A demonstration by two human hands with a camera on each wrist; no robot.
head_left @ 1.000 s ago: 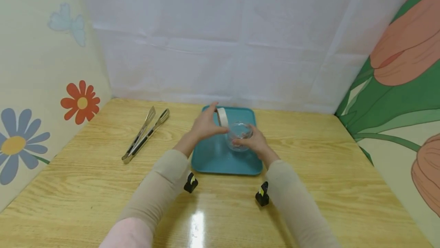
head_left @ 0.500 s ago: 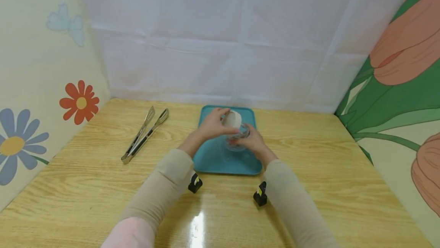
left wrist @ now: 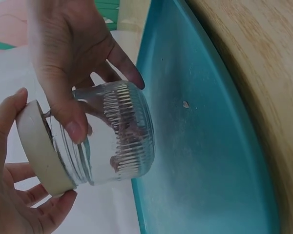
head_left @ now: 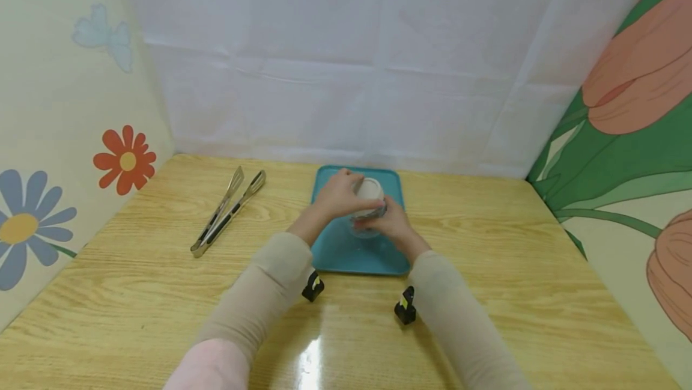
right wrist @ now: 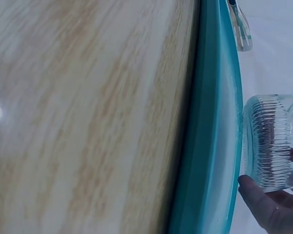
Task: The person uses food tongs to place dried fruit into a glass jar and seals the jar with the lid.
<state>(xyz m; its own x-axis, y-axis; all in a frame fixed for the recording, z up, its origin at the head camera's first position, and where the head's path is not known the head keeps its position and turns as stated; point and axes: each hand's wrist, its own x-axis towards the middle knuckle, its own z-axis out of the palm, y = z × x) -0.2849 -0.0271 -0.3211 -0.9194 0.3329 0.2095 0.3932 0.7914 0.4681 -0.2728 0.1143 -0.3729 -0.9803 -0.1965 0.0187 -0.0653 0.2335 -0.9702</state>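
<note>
A clear glass jar (left wrist: 129, 141) with a ribbed lower part holds a few small reddish-brown pieces. My right hand (head_left: 394, 222) grips it by the side, thumb across the glass in the left wrist view. Over the jar's mouth is a white screw lid (left wrist: 44, 151), a little askew with a narrow gap at one edge. The fingers of my left hand (head_left: 340, 195) curl round the lid's rim. Both hands are above the teal tray (head_left: 359, 261), and the jar's base is close over it.
Metal tongs (head_left: 229, 213) with black grips lie spread on the wooden table (head_left: 135, 294), left of the tray. A tiny crumb (left wrist: 185, 104) lies on the tray. A white sheet (head_left: 303, 77) hangs behind, with painted walls on both sides.
My left hand has brought the lid from the jar's left side, turned it from edge-on to facing up, and set it over the jar's mouth. The right hand keeps hold of the jar.
</note>
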